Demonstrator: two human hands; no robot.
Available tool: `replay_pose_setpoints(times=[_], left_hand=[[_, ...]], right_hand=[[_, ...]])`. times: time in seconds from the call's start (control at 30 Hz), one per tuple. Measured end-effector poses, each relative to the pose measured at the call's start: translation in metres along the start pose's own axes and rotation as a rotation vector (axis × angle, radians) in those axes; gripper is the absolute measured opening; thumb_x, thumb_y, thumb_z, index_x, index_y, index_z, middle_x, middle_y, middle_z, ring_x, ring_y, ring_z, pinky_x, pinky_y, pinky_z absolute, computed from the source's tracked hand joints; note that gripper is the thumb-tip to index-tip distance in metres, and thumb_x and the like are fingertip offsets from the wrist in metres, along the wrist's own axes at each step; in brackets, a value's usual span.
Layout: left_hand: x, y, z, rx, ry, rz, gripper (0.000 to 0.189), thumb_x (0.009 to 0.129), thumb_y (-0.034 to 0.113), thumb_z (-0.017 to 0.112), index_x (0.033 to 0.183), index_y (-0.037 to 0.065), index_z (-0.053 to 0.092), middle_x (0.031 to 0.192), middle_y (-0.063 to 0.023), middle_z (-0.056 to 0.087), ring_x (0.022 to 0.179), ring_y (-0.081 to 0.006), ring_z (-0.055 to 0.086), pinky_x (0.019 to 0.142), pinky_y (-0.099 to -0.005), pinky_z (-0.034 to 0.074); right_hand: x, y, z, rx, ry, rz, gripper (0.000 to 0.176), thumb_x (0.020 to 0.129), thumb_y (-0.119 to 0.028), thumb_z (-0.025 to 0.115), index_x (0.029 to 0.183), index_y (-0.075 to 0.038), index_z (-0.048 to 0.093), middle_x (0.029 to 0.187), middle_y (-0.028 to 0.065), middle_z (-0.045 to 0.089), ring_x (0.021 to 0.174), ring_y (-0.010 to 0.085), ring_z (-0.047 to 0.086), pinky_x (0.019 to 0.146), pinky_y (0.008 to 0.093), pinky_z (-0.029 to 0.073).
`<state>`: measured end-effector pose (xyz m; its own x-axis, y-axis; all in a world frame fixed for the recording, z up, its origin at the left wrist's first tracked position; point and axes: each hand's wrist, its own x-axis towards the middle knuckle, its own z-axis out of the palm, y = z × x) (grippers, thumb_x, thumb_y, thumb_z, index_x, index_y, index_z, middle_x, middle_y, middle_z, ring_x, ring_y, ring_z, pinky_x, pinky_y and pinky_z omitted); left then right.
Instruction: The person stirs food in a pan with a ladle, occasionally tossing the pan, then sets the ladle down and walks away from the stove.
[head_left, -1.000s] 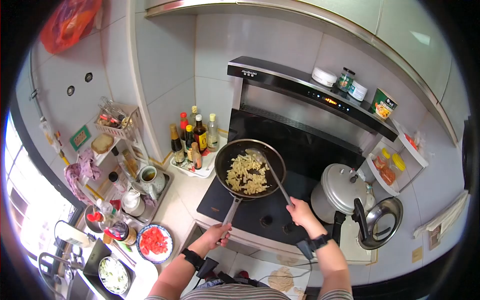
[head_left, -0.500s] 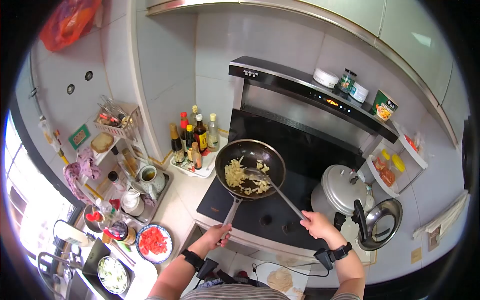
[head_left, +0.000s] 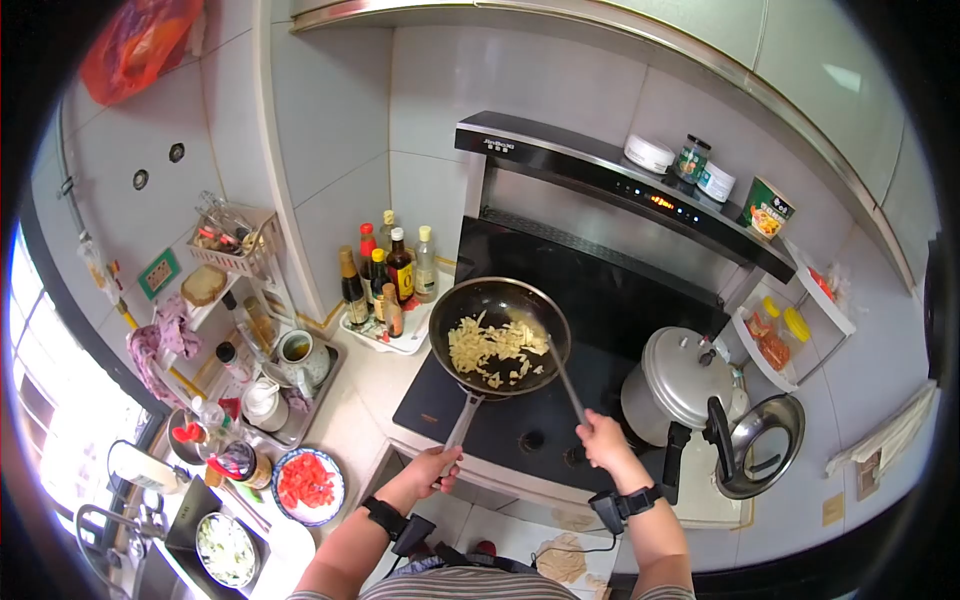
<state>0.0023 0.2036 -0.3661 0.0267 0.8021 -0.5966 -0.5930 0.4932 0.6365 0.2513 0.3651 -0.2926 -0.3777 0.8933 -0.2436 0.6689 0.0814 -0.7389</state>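
A dark frying pan (head_left: 480, 295) sits on the black cooktop (head_left: 430, 410), with pale yellow chopped food (head_left: 490, 347) spread over its bottom. My left hand (head_left: 437, 468) is wrapped round the pan's handle (head_left: 463, 420). In my right hand (head_left: 603, 440) is the long metal handle of a spatula (head_left: 566, 382); its blurred head lies inside the pan at the right side of the food. Both hands are closed, and each wrist wears a black strap with a small box.
Sauce bottles (head_left: 400, 265) stand on a tray left of the pan. A pressure cooker (head_left: 685, 385) and an upright lid (head_left: 765, 450) are on the right. On the left counter are a plate of chopped red pieces (head_left: 307, 485) and a bowl of pale green pieces (head_left: 227, 550).
My right hand has moved left with the spatula, whose handle is now steeper. The food has shifted together toward the pan's middle. My left hand stays on the pan handle.
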Motion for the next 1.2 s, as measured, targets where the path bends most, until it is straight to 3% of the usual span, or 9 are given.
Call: replay_pose_setpoints(times=[0.3, 0.43, 0.5, 0.53, 0.67, 0.8, 0.87, 1.1, 1.2], left_hand=[[0.001, 0.0, -0.003, -0.003, -0.009, 0.01, 0.025, 0.085, 0.028, 0.051, 0.088, 0.004, 0.043, 0.061, -0.0024, 0.04, 0.041, -0.0109, 0.034, 0.036, -0.0239, 0.028], [0.004, -0.001, -0.006, 0.009, -0.019, 0.008, 0.025, 0.085, 0.028, 0.051, 0.088, 0.004, 0.043, 0.061, -0.0021, 0.041, 0.041, -0.0107, 0.036, 0.036, -0.0237, 0.028], [0.003, -0.001, -0.005, 0.015, -0.011, 0.007, 0.025, 0.085, 0.028, 0.051, 0.088, 0.005, 0.044, 0.061, -0.002, 0.042, 0.041, -0.0107, 0.036, 0.036, -0.0237, 0.029], [0.002, 0.0, -0.004, 0.022, -0.004, 0.005, 0.025, 0.085, 0.028, 0.051, 0.088, 0.005, 0.044, 0.061, -0.0019, 0.042, 0.041, -0.0107, 0.036, 0.036, -0.0238, 0.029], [0.001, 0.0, -0.003, 0.032, 0.011, 0.015, 0.027, 0.086, 0.031, 0.049, 0.089, 0.004, 0.044, 0.059, -0.0014, 0.042, 0.04, -0.0094, 0.033, 0.035, -0.0228, 0.028], [0.002, 0.003, -0.003, 0.028, 0.008, 0.0, 0.025, 0.085, 0.028, 0.051, 0.088, 0.005, 0.043, 0.061, -0.0022, 0.041, 0.041, -0.0107, 0.035, 0.035, -0.0239, 0.028], [0.002, 0.0, -0.003, 0.034, 0.02, -0.005, 0.025, 0.085, 0.029, 0.051, 0.088, 0.005, 0.043, 0.061, -0.0024, 0.041, 0.041, -0.0107, 0.035, 0.035, -0.0239, 0.028], [0.002, 0.002, -0.003, 0.026, 0.014, 0.01, 0.026, 0.085, 0.029, 0.051, 0.087, 0.004, 0.043, 0.062, -0.0029, 0.041, 0.041, -0.0107, 0.034, 0.035, -0.024, 0.028], [0.003, -0.002, -0.005, 0.02, 0.009, 0.012, 0.026, 0.085, 0.029, 0.051, 0.087, 0.004, 0.043, 0.062, -0.0029, 0.041, 0.041, -0.0107, 0.034, 0.036, -0.0239, 0.028]], right_hand=[[-0.039, -0.012, -0.007, 0.218, -0.372, 0.054, 0.042, 0.083, -0.011, 0.052, 0.123, -0.006, 0.04, 0.058, 0.0, 0.042, 0.035, 0.0079, 0.038, 0.031, 0.0244, 0.029], [-0.019, 0.003, 0.006, 0.348, -0.27, 0.078, 0.043, 0.083, -0.011, 0.051, 0.123, -0.002, 0.039, 0.057, 0.0022, 0.046, 0.037, 0.0086, 0.041, 0.031, 0.025, 0.032], [-0.016, 0.006, 0.016, 0.213, -0.022, 0.023, 0.045, 0.082, -0.013, 0.051, 0.123, 0.0, 0.038, 0.057, 0.0055, 0.05, 0.038, 0.0108, 0.044, 0.033, 0.0265, 0.035], [-0.006, 0.017, 0.025, -0.02, 0.118, -0.133, 0.045, 0.082, -0.014, 0.051, 0.123, -0.001, 0.038, 0.057, 0.0067, 0.051, 0.037, 0.0119, 0.045, 0.033, 0.0277, 0.037], [-0.023, -0.001, 0.028, 0.138, 0.014, 0.104, 0.044, 0.081, -0.014, 0.052, 0.121, 0.002, 0.04, 0.073, 0.0177, 0.06, 0.042, 0.0205, 0.055, 0.039, 0.0299, 0.043], [-0.016, 0.006, 0.037, 0.206, -0.038, 0.086, 0.044, 0.08, -0.014, 0.051, 0.119, 0.003, 0.041, 0.079, 0.0219, 0.06, 0.053, 0.0292, 0.059, 0.049, 0.0341, 0.047], [0.014, 0.029, 0.059, -0.259, 0.392, -0.595, 0.042, 0.08, -0.014, 0.05, 0.117, 0.004, 0.042, 0.076, 0.0203, 0.059, 0.062, 0.0347, 0.058, 0.058, 0.0382, 0.048], [0.012, 0.0, 0.075, -0.574, 0.141, -0.299, 0.039, 0.082, -0.02, 0.046, 0.112, 0.005, 0.046, 0.076, 0.0229, 0.058, 0.072, 0.0362, 0.057, 0.065, 0.0406, 0.047], [0.015, 0.015, 0.079, -0.556, 0.109, -0.339, 0.039, 0.084, -0.024, 0.043, 0.11, 0.005, 0.047, 0.076, 0.022, 0.059, 0.072, 0.0314, 0.06, 0.063, 0.0395, 0.048]])
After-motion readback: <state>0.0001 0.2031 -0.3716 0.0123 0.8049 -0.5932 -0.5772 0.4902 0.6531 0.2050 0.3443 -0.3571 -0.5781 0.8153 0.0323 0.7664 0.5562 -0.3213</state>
